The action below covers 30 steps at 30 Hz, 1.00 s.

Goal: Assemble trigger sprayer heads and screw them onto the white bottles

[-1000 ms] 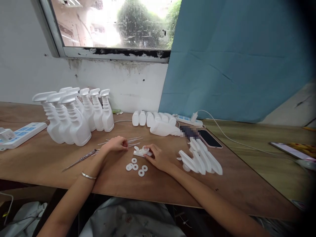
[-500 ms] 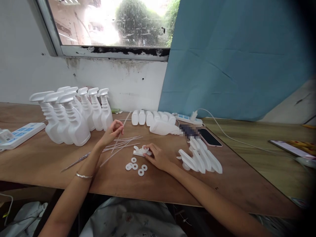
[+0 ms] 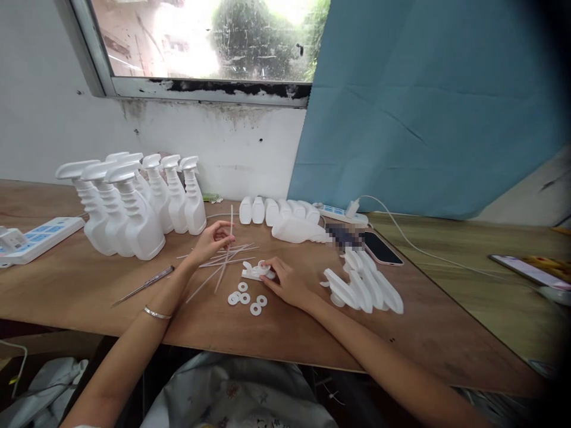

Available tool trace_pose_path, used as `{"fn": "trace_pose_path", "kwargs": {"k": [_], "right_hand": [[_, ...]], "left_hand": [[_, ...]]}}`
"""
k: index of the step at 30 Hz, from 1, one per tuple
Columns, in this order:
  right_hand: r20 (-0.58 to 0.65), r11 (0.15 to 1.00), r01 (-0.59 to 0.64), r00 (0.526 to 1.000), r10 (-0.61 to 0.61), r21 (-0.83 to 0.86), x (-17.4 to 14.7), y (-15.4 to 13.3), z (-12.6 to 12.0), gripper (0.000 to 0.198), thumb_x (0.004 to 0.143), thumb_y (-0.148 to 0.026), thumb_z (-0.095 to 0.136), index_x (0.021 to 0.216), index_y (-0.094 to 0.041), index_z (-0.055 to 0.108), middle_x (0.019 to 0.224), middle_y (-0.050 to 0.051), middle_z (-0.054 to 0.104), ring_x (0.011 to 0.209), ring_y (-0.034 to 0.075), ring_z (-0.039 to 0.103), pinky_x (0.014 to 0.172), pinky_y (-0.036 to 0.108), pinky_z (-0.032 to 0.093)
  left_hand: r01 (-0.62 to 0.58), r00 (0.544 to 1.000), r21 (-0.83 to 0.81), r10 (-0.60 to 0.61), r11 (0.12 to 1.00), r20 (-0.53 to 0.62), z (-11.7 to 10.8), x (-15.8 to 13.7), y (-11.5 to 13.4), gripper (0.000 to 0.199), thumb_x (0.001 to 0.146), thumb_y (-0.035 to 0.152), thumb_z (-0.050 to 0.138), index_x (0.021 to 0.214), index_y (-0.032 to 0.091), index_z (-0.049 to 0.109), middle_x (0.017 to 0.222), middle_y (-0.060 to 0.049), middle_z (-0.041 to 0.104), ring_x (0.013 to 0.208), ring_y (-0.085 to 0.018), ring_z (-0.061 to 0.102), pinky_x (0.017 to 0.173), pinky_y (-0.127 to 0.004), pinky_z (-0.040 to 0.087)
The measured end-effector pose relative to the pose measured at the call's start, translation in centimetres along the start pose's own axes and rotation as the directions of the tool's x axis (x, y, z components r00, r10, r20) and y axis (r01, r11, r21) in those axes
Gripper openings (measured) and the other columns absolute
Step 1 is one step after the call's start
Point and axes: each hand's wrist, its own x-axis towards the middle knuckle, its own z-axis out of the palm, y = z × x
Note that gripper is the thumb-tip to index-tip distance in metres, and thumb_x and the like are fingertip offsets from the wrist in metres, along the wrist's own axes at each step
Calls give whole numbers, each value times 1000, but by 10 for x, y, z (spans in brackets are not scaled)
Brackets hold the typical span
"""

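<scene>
Spray head [image 3: 252, 273] partly behind right hand [image 3: 289, 284]

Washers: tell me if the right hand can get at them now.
Probably yes: the washers lie near the right hand, nothing standing between. Its fingers are on the spray head, though, so it would likely have to let go first.

Window [image 3: 209, 41]: glass is partly overexposed by bright daylight | below it: table [image 3: 285, 333] is lit softly, shadows are faint | far right of it: picture edge is darkened and blurred | below-right of it: one small patch is pixelated
</scene>
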Motion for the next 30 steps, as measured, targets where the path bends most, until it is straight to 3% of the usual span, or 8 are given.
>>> {"fn": "trace_pose_path", "kwargs": {"k": [2,4,8,11,15,25,27,30], "right_hand": [[-1,1000,2,1000,-2,-4,0,0,-1,19,83,-27,48,100,-19,45,101,6,55,88,16,53,78,31,44],[-5,1000,12,1000,-12,-8,0,0,-1,20,82,-27,48,101,-19,45,100,6,55,89,16,53,78,31,44],[-13,1000,28,1000,-28,-11,0,1,-1,21,82,-27,48,102,-18,45,100,7,55,90,17,53,79,31,44],[-9,1000,25,1000,-25,-11,-1,1,0,22,83,-28,47,102,-18,45,100,7,54,89,16,53,78,32,44],[-4,1000,17,1000,-17,-18,-1,1,-1,21,83,-27,47,101,-18,45,100,7,55,88,17,53,77,32,45],[-13,999,22,1000,-23,-24,-1,1,1,20,83,-28,47,101,-19,45,100,6,55,89,17,53,78,32,44],[-9,1000,15,1000,-15,-27,-1,1,0,20,83,-29,47,100,-18,45,99,6,55,89,17,53,78,32,44],[-6,1000,10,1000,-10,-28,-1,1,0,20,83,-29,47,100,-18,45,98,6,55,89,17,53,78,33,44]], "left_hand": [[97,984,16,-98,995,152,-1,-2,0,38,67,29,66,98,15,49,63,1,59,52,-10,55,50,-23,47],[124,972,22,-125,992,196,-2,-3,1,34,68,29,66,95,14,51,62,1,59,53,-11,56,51,-23,48],[-16,1000,-48,15,999,-10,-2,-3,8,30,68,28,66,90,16,50,69,0,61,65,-14,62,54,-23,51],[-146,971,-97,124,985,-202,-2,-2,11,31,68,29,66,88,17,47,71,1,60,71,-17,64,58,-28,53],[-193,955,-100,164,976,-247,1,-1,10,33,67,29,66,89,18,45,72,1,61,73,-18,64,62,-32,54],[65,991,-46,-59,997,118,-3,-4,6,26,63,22,69,79,15,50,76,-3,65,73,-16,63,67,-29,51],[172,946,70,-185,983,268,-3,-6,2,21,63,24,68,75,14,54,73,-4,66,71,-16,63,64,-27,50],[244,824,259,-340,935,453,-3,-7,-5,20,62,27,68,71,12,59,71,-7,68,67,-17,64,60,-26,49]]}}
